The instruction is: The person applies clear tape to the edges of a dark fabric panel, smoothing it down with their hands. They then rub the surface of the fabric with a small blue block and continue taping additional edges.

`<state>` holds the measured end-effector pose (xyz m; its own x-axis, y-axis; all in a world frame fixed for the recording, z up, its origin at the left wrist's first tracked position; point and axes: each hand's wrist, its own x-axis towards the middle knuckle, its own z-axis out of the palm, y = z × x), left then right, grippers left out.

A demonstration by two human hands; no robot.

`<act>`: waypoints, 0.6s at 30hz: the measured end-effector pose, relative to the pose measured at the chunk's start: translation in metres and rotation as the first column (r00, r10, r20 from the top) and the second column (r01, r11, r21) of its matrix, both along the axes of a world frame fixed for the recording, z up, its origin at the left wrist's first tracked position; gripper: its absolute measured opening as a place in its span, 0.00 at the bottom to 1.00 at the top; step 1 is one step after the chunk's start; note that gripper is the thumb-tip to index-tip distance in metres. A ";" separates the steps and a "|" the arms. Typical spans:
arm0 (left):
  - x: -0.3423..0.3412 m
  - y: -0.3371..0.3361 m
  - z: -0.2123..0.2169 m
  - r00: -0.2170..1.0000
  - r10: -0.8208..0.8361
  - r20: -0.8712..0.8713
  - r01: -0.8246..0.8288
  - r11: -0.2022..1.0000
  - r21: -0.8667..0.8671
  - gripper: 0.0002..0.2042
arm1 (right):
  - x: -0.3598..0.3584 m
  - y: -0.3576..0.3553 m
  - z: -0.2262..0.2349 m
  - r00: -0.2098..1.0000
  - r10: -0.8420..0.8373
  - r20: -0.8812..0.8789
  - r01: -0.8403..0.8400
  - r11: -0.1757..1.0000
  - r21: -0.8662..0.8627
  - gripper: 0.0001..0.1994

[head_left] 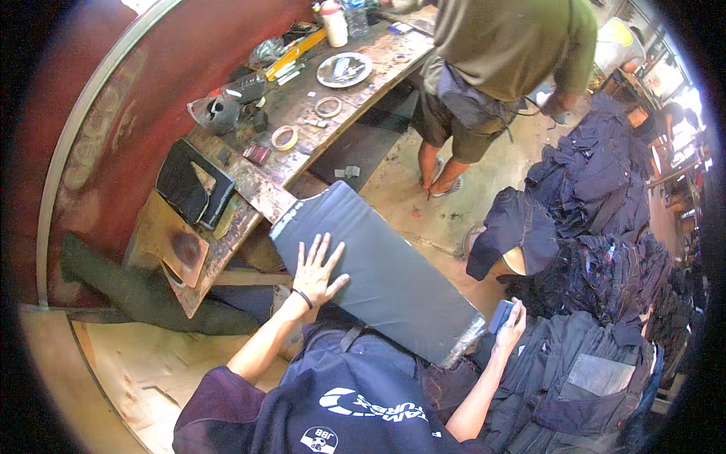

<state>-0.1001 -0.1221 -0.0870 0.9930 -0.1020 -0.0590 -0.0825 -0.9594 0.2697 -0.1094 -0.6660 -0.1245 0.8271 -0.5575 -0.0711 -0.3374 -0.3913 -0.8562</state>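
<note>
A long, dark grey board [378, 265] with a smooth covering slants across in front of me. Its far left end meets the corner of the workbench, and both ends show a pale, worn or shiny strip. My left hand [319, 271] lies flat on the board near that far end, fingers spread. Beyond the near right corner, my right hand [514, 327] grips a small dark blue block [501, 315], held apart from the board's edge. What kind of block it is I cannot make out.
The worn workbench [257, 185] carries tape rolls [284, 138], a white plate [344, 69], a white bottle [333, 24] and a black folder-like piece [194, 184]. Another person [491, 68] stands beyond the board. Piles of dark denim [597, 265] fill the right side.
</note>
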 end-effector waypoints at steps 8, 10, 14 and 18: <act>0.028 0.090 0.000 0.987 -0.125 0.095 0.148 0.948 -0.283 0.28 | 0.006 0.113 0.066 0.910 -0.413 0.040 0.379 0.865 0.328 0.23; 0.034 0.115 0.005 0.985 -0.039 0.168 0.103 0.915 -0.390 0.19 | 0.065 0.205 0.073 0.998 0.057 0.031 -0.061 0.986 0.153 0.28; 0.030 0.164 0.012 0.978 0.160 0.133 -0.055 0.817 -0.575 0.16 | 0.223 0.458 0.069 0.740 0.660 0.128 -0.633 0.748 -0.202 0.37; -0.012 0.210 0.017 0.965 0.257 -0.059 -0.244 0.782 -0.573 0.10 | 0.370 0.671 0.052 0.433 0.861 0.267 -0.694 0.508 -0.510 0.34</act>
<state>-0.1119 0.0881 -0.0695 0.9886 0.1424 -0.0483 0.1270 -0.6188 0.7752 0.2609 0.0052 -0.0725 0.7863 0.4261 0.4474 0.6175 -0.5197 -0.5904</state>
